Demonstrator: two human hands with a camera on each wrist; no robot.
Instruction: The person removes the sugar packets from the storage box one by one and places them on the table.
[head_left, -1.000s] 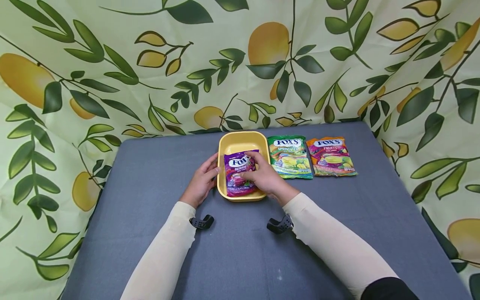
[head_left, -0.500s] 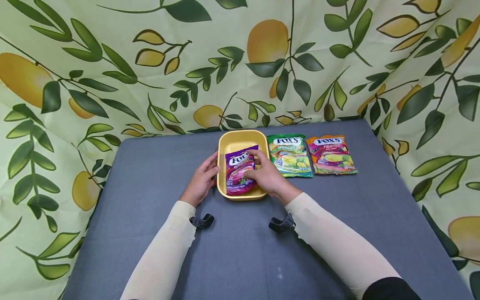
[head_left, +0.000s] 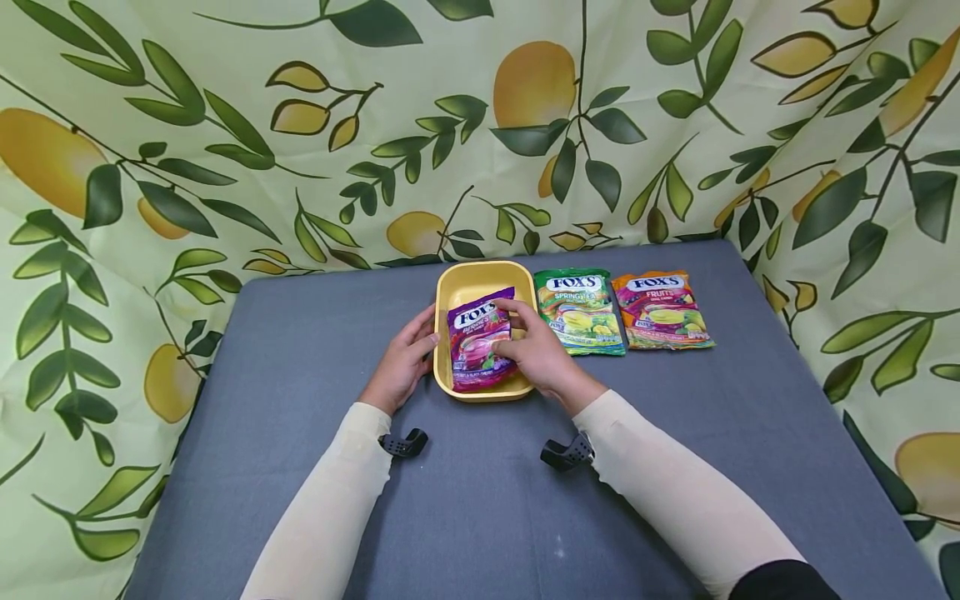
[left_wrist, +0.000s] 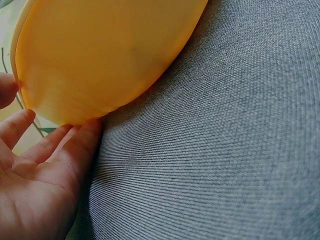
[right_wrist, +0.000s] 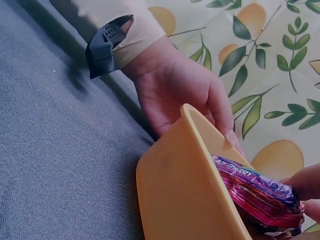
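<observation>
A yellow plastic tub (head_left: 491, 271) stands on the table. Inside it a purple bag of berry candy (head_left: 472, 354) lies tilted, its upper right corner raised. My right hand (head_left: 543, 354) pinches the bag's right edge between thumb and fingers; in the right wrist view only its fingertips (right_wrist: 307, 186) show beside the bag (right_wrist: 260, 192). Against the tub's left side rests my left hand (head_left: 401, 362), the thumb at the rim. Its fingers lie extended along the outer wall (left_wrist: 110, 55) in the left wrist view.
Right of the tub lies a green candy bag (head_left: 579, 312), and beyond that an orange and pink one (head_left: 663, 312). A grey cloth (head_left: 480, 517) covers the table. Behind it hangs a curtain (head_left: 450, 75) printed with fruit and leaves.
The purple bag has tilted within the tub, its right side rising. My right hand has shifted slightly right with it. The left hand has stayed at the tub's side.
</observation>
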